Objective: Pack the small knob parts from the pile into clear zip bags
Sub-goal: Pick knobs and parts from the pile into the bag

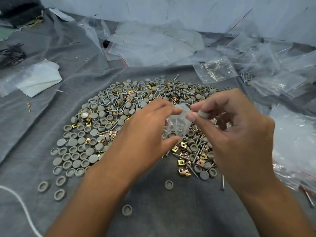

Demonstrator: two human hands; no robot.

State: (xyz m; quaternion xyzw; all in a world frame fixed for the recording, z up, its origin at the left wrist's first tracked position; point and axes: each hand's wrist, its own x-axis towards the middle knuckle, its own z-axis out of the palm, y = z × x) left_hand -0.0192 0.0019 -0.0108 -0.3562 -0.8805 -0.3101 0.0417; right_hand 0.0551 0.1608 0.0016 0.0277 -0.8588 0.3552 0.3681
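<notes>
A wide pile (109,120) of grey round knob caps, silver screws and brass square clips lies on the grey cloth. Over its middle, my left hand (147,132) pinches the mouth of a small clear zip bag (178,122) that holds a few screws and parts. My right hand (239,134) pinches the bag's other edge and also holds a grey knob cap (202,114) between thumb and finger, right beside the bag's opening.
Empty clear zip bags (153,45) with red strips are heaped at the back. Filled bags (294,134) pile up on the right. Loose caps (126,210) and a screw (222,183) lie near me. A white cord (22,204) crosses the lower left.
</notes>
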